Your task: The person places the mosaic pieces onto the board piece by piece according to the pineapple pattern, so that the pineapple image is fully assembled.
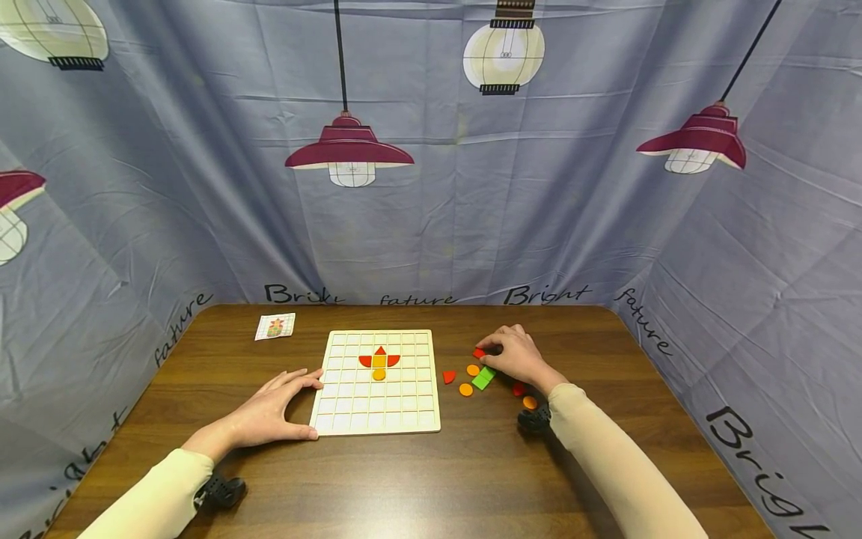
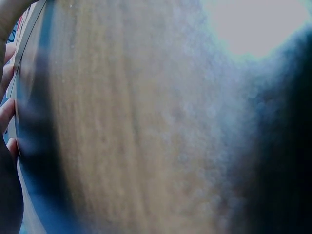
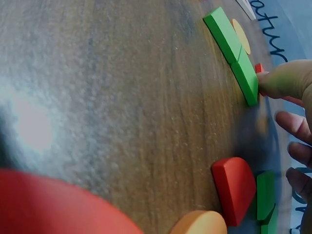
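A pale gridded board [image 1: 343,412] lies on the table, with a red triangle [image 1: 380,350], a yellow-orange square [image 1: 379,361], two red quarter-round pieces [image 1: 393,361] and an orange disc [image 1: 379,374] set on it. My left hand [image 1: 269,412] rests at the board's left side, thumb by the near corner and fingers spread along the edge. To the right of the board, my right hand [image 1: 515,355] pinches a small red piece [image 1: 479,352] between thumb and forefinger. Beside the thumb in the right wrist view lie two green pieces [image 3: 229,44] end to end.
Between board and right hand are a loose red quarter-round piece [image 1: 449,377] and orange discs [image 1: 466,390]. Another red piece [image 1: 519,388] and orange disc [image 1: 530,403] lie by the right wrist. A printed card [image 1: 275,326] sits at the back left. Curtains surround the table.
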`<state>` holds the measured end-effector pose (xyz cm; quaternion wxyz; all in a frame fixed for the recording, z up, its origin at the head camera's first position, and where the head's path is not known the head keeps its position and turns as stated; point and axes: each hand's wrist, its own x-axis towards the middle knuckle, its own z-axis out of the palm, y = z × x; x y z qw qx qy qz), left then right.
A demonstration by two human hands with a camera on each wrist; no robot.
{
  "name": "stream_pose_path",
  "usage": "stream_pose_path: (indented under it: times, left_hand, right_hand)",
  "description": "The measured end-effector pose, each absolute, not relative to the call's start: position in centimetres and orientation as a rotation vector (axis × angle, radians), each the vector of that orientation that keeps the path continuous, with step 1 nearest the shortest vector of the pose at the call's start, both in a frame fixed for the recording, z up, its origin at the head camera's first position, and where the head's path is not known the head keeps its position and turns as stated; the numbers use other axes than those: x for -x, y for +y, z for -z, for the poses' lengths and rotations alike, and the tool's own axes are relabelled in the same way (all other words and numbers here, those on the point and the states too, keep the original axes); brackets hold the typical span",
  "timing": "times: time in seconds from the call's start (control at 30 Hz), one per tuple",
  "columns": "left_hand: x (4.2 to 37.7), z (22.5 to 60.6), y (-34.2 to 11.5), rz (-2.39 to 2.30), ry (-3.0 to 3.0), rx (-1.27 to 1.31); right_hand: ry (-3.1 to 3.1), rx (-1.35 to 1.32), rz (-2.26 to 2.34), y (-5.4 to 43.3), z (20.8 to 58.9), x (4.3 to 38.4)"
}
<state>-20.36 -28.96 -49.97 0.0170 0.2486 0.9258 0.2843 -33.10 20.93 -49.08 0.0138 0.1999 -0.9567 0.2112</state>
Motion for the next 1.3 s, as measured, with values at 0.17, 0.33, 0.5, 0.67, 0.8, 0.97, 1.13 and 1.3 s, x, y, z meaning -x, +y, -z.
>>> stream_pose_path:
  times: [0.17,0.33,0.5,0.67,0.8,0.97,1.13,1.3]
  left_hand:
    - [20.34,49.93,-28.91,-0.888,2.878,-0.776]
    - [20.39,50.02,-28.98,-0.885,2.879,-0.775]
    - [20.4,50.07,-29.05,-0.887,2.88,-0.783]
    - [20.37,50.04,-28.99,-0.892,2.877,-0.771]
    - [20.43,50.12,-28.97,-0.889,2.878,-0.77]
    - [20.48,50.13,-29.04,-0.891,2.876,-0.776]
    - [20.55,50.2,-29.12,-0.893,2.871,-0.778]
    - [20.61,50.33,-29.16,-0.884,2.869,-0.775]
  right_hand:
    - [-2.983,-0.641,-0.688,21.17,49.11,33.27]
    - [-3.0,-0.65,-0.713,21.42,49.13,33.44]
    - [-3.009,-0.669,-0.723,21.43,49.01,33.45]
    - [-3.008,-0.691,-0.728,21.41,49.24,33.56]
    - [-3.002,-0.699,-0.734,21.47,49.21,33.61]
    - [-3.006,-0.682,-0.751,21.47,49.19,33.69]
    - [-2.982,-0.69,-0.736,21.31,49.29,33.7]
    - [-2.953,-0.715,-0.685,20.96,49.7,33.86]
